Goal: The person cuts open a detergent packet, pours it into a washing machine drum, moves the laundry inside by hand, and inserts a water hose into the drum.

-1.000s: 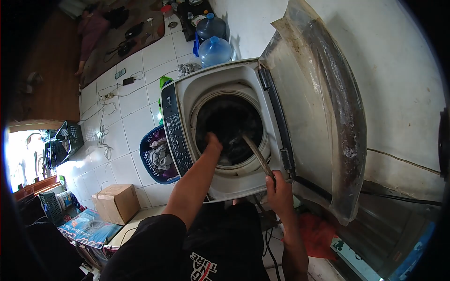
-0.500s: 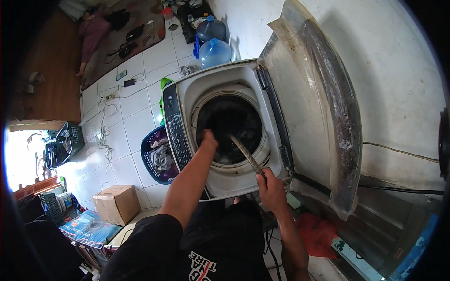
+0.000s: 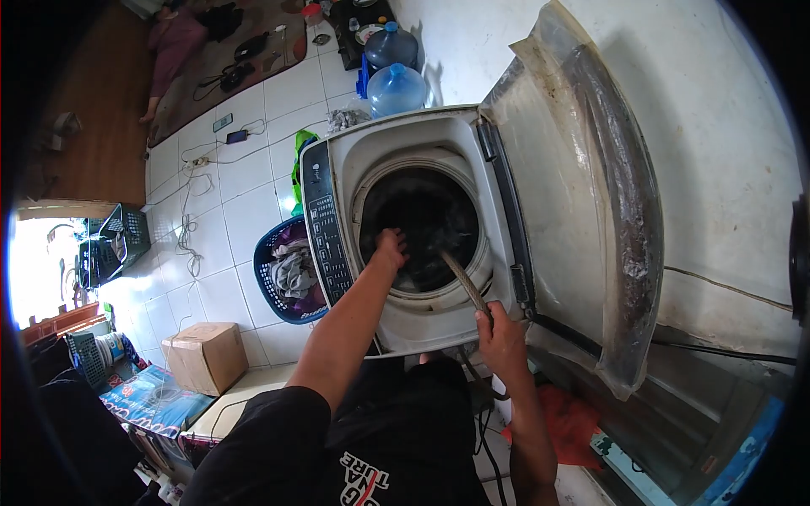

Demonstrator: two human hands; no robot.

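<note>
A top-loading washing machine stands in front of me with its lid raised to the right. My left hand is inside the drum opening at its near left, above dark contents that are hard to make out. Its visible fingers are a little apart, and I see nothing in them. A braided hose slants over the near rim into the drum. My right hand grips this hose just outside the rim, thumb along it. The hose's tip points into the dark tub.
Left of the machine sits a blue basket with clothes. Two water jugs stand beyond it by the wall. Cables trail over the tiles near a cardboard box. A person is on the carpet at the far left.
My left hand has come up slightly in the drum, and its fingers show more. The right hand still holds the hose. The machine sits a little farther right in view.
</note>
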